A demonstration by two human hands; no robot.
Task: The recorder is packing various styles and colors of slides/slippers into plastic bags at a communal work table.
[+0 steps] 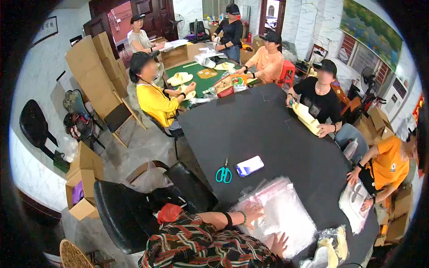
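Your left hand (pixel 253 213) lies on the left part of the stack of clear plastic bags (pixel 290 206), its fingers stretched out and slightly apart. Your right hand (pixel 279 244) is at the near side of the same stack, fingers spread wide and pointing to the far side. Neither hand is closed around anything; you cannot tell from here whether a fingertip has caught a single sheet. The bags lie flat, loosely overlapped, on the near part of the black table (pixel 250 120), right in front of you. On your left wrist are a dark band (pixel 229 219) and a bracelet (pixel 243 217).

Just beyond the bags lies a phone (pixel 249 166) with its screen lit, and left of it a pair of scissors (pixel 224 173) with teal handles, blades pointing to the far side. To the right of your right hand, at the near edge, pale yellow slippers (pixel 330 255) lie in clear plastic.

On your right, a person in an orange shirt (pixel 389 163) has 2 hands on a bagged white item (pixel 353 202). Farther off, a person in black (pixel 318 99) holds a pale yellow slipper (pixel 305 118). At the far left, 4 more people are around a green table (pixel 203 88).
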